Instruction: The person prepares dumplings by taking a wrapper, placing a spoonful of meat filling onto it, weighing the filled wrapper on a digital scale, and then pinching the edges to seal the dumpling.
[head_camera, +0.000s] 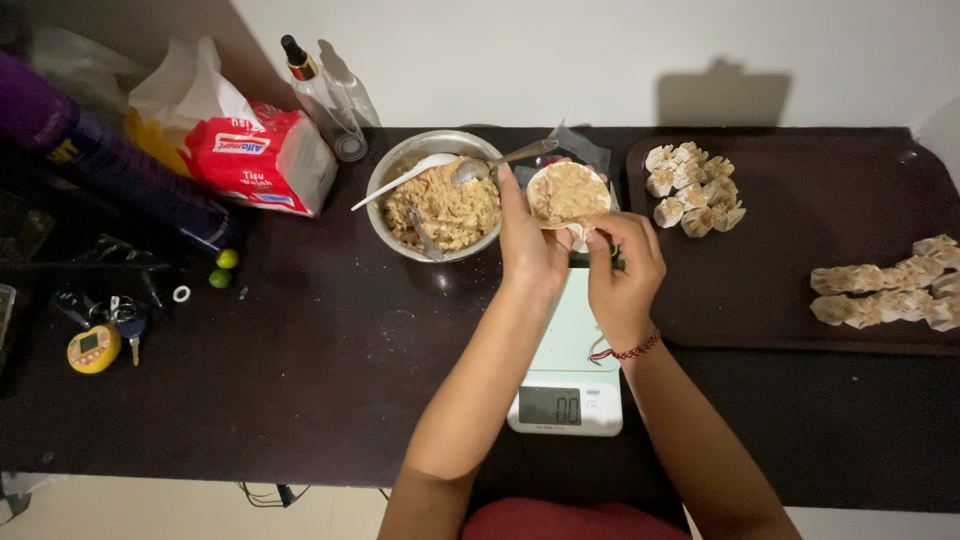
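Left hand (530, 240) cupped under filled dumpling wrapper (567, 193), right hand (622, 265) pinching its near rim, above pale scale (567, 375), red-and-white tissue pack (262, 158) by desk's (300, 380) far-left edge.

hands (575, 255) folding filled wrapper (567, 193), scale (566, 375) below

Left hand (530, 235): reaching forward, fingers curling upward, thumb side facing right. Right hand (622, 268): sitting just beside it, fingers bending inward, pinching. Both forearms: extending forward, converging toward hands.
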